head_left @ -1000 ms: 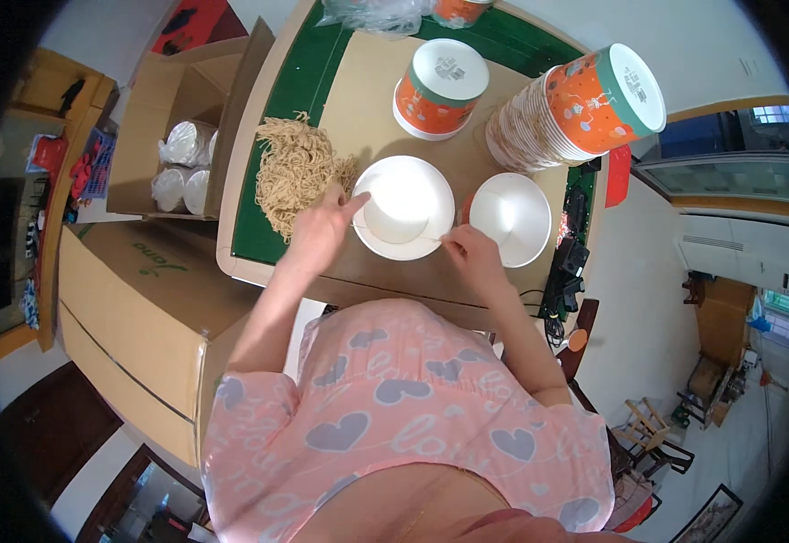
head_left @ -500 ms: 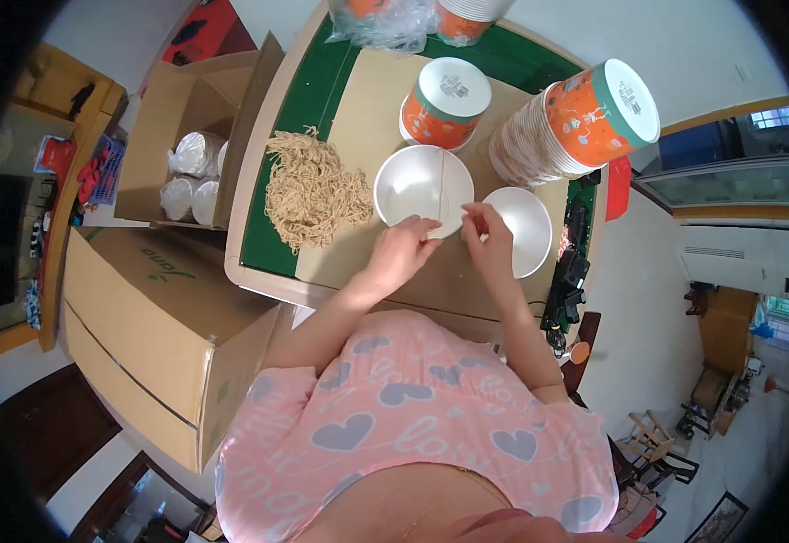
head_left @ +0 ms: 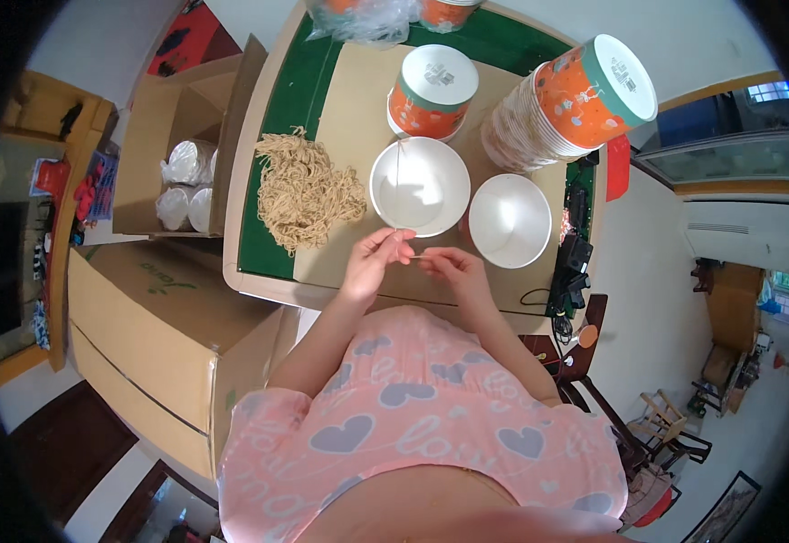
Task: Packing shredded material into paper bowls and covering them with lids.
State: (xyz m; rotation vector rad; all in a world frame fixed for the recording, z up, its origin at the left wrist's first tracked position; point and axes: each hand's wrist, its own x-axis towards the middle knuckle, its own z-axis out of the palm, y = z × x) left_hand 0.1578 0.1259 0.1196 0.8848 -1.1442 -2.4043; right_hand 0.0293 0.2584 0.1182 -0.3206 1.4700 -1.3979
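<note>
Both my hands are just on the near side of an open white paper bowl [head_left: 419, 185]. A thin tan string [head_left: 399, 176] runs over this bowl toward my fingers. My left hand [head_left: 374, 264] pinches the string between thumb and fingertips near the rim. My right hand [head_left: 456, 273] is closed in a pinch beside it, on what looks like a short end of the same string. A second open white bowl [head_left: 510, 222] stands to the right. Left of the bowls lies a tangled heap of tan string [head_left: 307, 192].
Behind the bowls is an upturned orange-and-green bowl [head_left: 432, 89]. A tall leaning stack of nested bowls [head_left: 568, 104] stands at the right, and black adapters with cables [head_left: 571, 262] line the right edge. Cardboard boxes [head_left: 155, 294] are left of the table [head_left: 272, 288].
My right hand has left the bowl's right side and come nearer to me, beside my left hand. The string over the bowl has shifted left.
</note>
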